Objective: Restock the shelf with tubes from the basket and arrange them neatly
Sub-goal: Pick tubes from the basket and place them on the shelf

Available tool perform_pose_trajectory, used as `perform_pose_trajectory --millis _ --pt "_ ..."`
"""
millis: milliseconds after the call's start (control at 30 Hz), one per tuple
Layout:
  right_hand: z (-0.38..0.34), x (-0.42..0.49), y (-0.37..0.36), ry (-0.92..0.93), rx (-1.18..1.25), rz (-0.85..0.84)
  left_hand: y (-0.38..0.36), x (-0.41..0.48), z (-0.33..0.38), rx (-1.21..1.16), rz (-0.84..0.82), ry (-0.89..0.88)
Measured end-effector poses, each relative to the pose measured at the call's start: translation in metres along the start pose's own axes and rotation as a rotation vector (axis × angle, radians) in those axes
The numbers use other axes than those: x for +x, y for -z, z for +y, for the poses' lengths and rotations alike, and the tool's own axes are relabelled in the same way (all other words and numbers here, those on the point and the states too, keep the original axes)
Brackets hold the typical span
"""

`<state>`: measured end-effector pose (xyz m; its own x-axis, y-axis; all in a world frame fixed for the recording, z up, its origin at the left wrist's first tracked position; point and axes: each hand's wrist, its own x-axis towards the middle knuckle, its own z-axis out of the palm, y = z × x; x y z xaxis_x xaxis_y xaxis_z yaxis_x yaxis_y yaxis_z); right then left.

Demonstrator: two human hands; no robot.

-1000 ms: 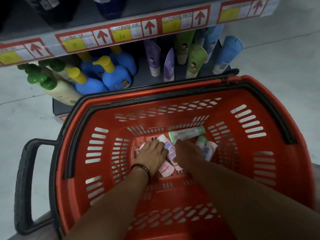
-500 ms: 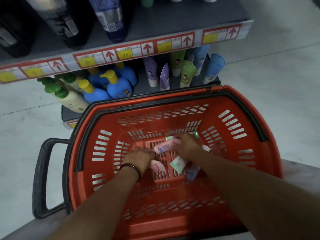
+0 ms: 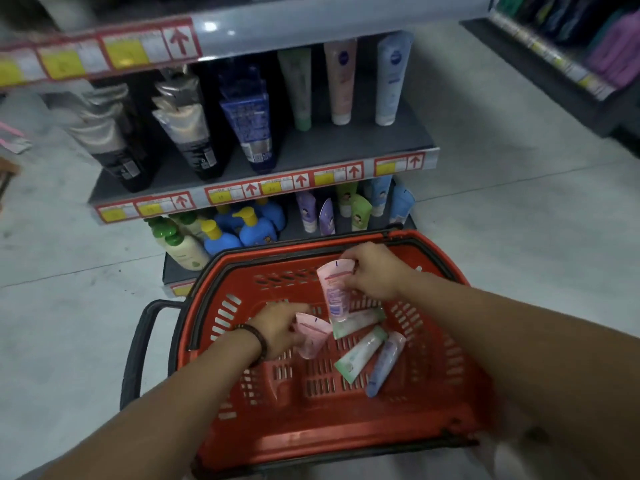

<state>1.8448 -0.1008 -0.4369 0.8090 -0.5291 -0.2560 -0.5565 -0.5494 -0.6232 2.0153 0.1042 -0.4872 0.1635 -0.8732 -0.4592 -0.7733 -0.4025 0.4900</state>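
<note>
A pale grey shop floor ran under everything, and just beyond the red slotted plastic basket (image 3: 346,438) stood the grey metal shelf (image 3: 346,143) I was there to fill. My right hand (image 3: 375,271) hovered over the basket's far rim. Its fingers pinched the crimped end of a soft pink tube with a white-and-blue label (image 3: 334,289), cap hanging down into the basket. My left hand (image 3: 280,329), a dark beaded band (image 3: 254,341) at the wrist, sat lower, inside the basket near its left wall, fingers closed round a second pink tube (image 3: 311,336). On the basket floor lay a green-and-white tube (image 3: 360,353), a lilac-blue tube (image 3: 386,363) beside it, and another green-and-white one (image 3: 360,322) partly under the hanging pink tube.

I judged that both pink tubes belonged with the tall pink tube (image 3: 341,84) standing cap-down on the shelf deck above the basket, between a tall green tube (image 3: 298,88) and a tall pale blue tube (image 3: 391,81). To do that well I would shift my grip from crimp to body so the tube could not swing. I would then lift clear of the basket rim and stand each tube cap-down, label forward, in line with its match.

The price strip (image 3: 277,188) on the shelf edge nearest the basket carried yellow-and-white tags with red upward arrows, but the figures were too blurred to read. The tall pink and pale blue tubes bore a dark round badge, lettering illegible.
</note>
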Motion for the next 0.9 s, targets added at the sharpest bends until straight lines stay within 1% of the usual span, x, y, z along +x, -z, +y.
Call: perform_pose_trajectory --millis 100,300,367,467,633,767,833,900 --pt "-0.013 0.002 0.033 0.044 0.026 0.050 0.037 -0.007 0.023 -0.027 0.059 -0.077" --pt "-0.029 0.021 0.093 0.050 0.283 0.273 0.104 -0.010 0.050 -0.124 0.209 -0.174" --pt "-0.030 0.030 0.113 0.061 0.365 0.363 0.113 -0.006 0.052 -0.218 0.252 -0.190" --pt "-0.030 0.049 0.143 0.052 0.471 0.441 0.114 0.002 0.055 -0.371 0.328 -0.180" --pt "-0.033 0.094 0.184 0.061 0.501 0.592 0.115 0.021 0.063 -0.422 0.352 -0.166" --pt "-0.042 0.125 0.198 0.054 0.561 0.657 0.116 0.027 0.074 -0.480 0.357 -0.182" --pt "-0.044 0.139 0.199 0.049 0.528 0.678 0.116 0.027 0.077 -0.536 0.351 -0.189" --pt "-0.044 0.150 0.198 0.063 0.474 0.708 0.117 0.030 0.079 -0.542 0.364 -0.171"
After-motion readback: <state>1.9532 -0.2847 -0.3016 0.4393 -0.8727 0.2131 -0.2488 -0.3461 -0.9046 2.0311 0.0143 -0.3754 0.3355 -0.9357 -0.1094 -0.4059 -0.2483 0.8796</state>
